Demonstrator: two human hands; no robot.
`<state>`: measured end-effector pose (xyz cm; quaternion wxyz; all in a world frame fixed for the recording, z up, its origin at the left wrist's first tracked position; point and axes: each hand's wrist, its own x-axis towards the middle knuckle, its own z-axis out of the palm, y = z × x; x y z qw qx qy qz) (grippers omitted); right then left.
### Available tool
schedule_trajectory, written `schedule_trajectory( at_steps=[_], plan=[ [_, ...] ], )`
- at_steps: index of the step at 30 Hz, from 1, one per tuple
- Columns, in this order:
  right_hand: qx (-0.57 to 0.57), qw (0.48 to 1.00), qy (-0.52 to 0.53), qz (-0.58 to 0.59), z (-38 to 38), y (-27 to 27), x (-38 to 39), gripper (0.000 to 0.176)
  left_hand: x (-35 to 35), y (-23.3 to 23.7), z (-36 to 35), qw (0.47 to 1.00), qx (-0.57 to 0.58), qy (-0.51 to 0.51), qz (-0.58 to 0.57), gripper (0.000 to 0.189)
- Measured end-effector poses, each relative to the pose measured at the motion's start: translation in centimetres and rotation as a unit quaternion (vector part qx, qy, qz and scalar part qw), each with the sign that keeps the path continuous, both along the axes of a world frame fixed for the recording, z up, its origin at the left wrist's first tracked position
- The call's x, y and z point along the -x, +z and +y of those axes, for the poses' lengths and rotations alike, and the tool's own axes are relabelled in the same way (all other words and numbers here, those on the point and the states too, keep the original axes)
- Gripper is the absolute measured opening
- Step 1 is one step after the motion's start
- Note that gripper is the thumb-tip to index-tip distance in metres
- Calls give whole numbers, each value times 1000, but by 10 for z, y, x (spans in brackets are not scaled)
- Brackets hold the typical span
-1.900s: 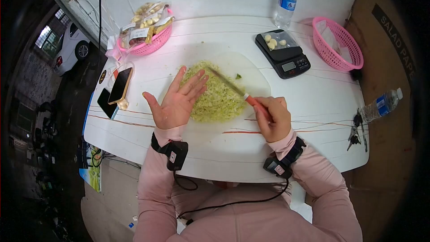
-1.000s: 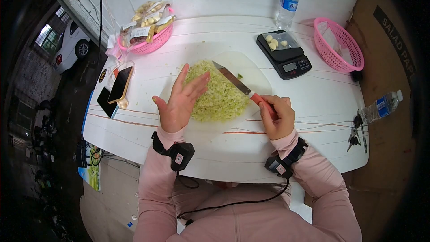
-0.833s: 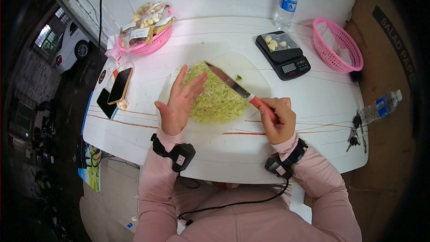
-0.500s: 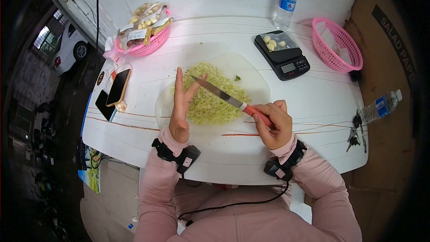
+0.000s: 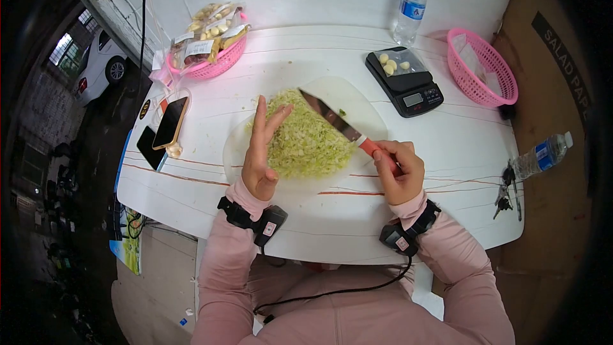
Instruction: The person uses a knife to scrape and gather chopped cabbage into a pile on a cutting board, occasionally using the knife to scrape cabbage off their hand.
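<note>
Finely chopped pale green vegetable [image 5: 306,144] lies in a heap on a whitish translucent board [image 5: 367,112]. My left hand [image 5: 260,153] is upright on its edge at the heap's left side, fingers apart and holding nothing. My right hand [image 5: 401,171] grips the red handle of a knife [image 5: 332,117]. The blade points up and to the left, over the right upper part of the heap. A small dark green bit [image 5: 343,113] shows close to the blade.
Behind are a pink basket of bagged food [image 5: 223,61], a black scale [image 5: 415,99] bearing a bag of pale pieces, a water bottle [image 5: 408,13] and another pink basket [image 5: 482,80]. Phones [image 5: 170,122] lie left; keys [image 5: 504,198] and a second bottle [image 5: 544,153] lie right.
The knife and my right hand have shifted slightly right, and the blade is tilted more steeply. My left hand has turned a little, its thumb now nearer the heap.
</note>
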<state>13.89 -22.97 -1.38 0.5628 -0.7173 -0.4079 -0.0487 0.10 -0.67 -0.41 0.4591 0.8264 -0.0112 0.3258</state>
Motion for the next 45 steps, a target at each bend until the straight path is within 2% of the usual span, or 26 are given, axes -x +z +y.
schedule_trajectory(
  at_steps=[3, 7, 9, 13, 15, 19, 24, 28, 33, 35, 37, 39, 42, 44, 45],
  plan=[
    [-19, 996, 62, -66, 2, -1, 2, 17, 1, -1, 1, 1000, -22, 7, 9, 119],
    [19, 992, 70, -104, 1, 1, 1, 18, -1, -3, 1, 999, -34, 5, 8, 116],
    [38, 994, -2, -100, 2, -2, -1, 18, -1, -3, 2, 999, -38, 8, 11, 115],
    [37, 994, -25, -104, 1, -2, -4, 20, -1, -5, 3, 998, -60, 18, 8, 113],
    [2, 992, 39, -124, 0, 6, 1, 19, -2, -8, 5, 997, -68, 24, 7, 112],
    [41, 990, 71, -117, -1, 6, 4, 17, -2, -11, 7, 992, -118, 35, 8, 108],
    [44, 997, -9, -63, 2, -8, -3, 16, -2, -11, 8, 991, -130, 44, 10, 106],
    [22, 999, -28, -34, 3, -5, -2, 14, -2, -9, 9, 988, -145, 49, 10, 105],
    [3, 996, 61, -73, 2, 0, 1, 14, 2, -7, 9, 981, -181, 62, 22, 104],
    [8, 996, 50, -75, 2, -3, -1, 14, 3, -5, 8, 977, -200, 67, 42, 104],
    [13, 996, 40, -79, 3, -7, -3, 14, 2, -2, 8, 976, -202, 63, 50, 104],
    [22, 999, -28, -40, 4, -11, -4, 13, 2, -1, 8, 975, -204, 59, 59, 104],
    [7, 999, -35, -20, 5, -3, -2, 12, 1, -5, 9, 976, -200, 61, 68, 106],
    [4, 999, -10, -43, 2, 0, 0, 13, -2, -14, 9, 997, -70, 15, 28, 109],
    [1, 998, 14, -66, 1, 1, 1, 14, -2, -12, 6, 997, -70, 16, 29, 109]
  ],
)
